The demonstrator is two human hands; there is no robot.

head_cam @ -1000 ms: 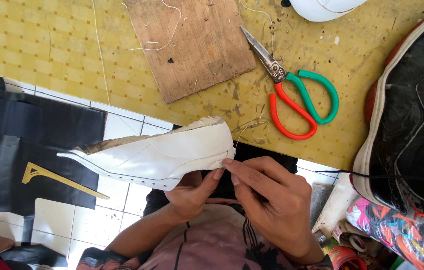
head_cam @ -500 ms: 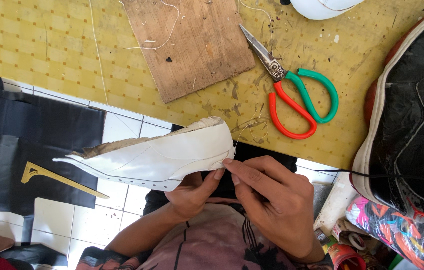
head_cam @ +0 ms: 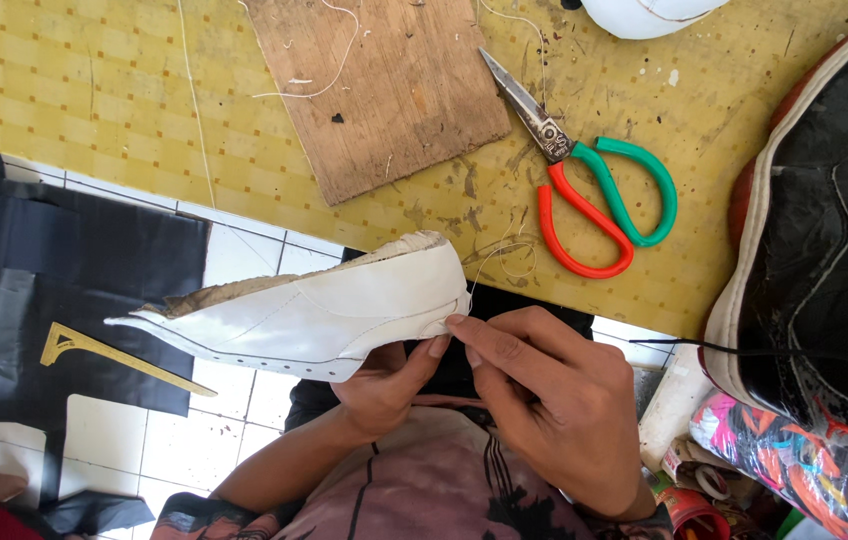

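From the head camera, looking straight down, the left hand (head_cam: 384,385) cups a white shoe upper (head_cam: 324,310) from beneath, its thumb pressed against the lower edge near the heel end, so the fingers are closed around the piece. The right hand (head_cam: 554,400) sits just beside it, with the fingertips (head_cam: 459,325) pressed together in a pinch at the heel edge of the upper; whatever is held between them is too small to make out, though a thin pale thread (head_cam: 504,255) loops up from that spot onto the table. The upper is held in the air over the person's lap, just off the near edge of the yellow checked table (head_cam: 94,100), with its pointed toe towards the left and its raw tan edge uppermost. On the table lies a worn wooden board (head_cam: 384,90) with loose threads across it, and just to its right a pair of scissors (head_cam: 584,190) with one red and one green handle, blades shut and pointing up and left. At the right edge a large black shoe with a white rim (head_cam: 824,250) rests on the table. On the tiled floor to the left lies black sheet material (head_cam: 64,270) with a yellow-brown strip (head_cam: 119,355) lying on it.
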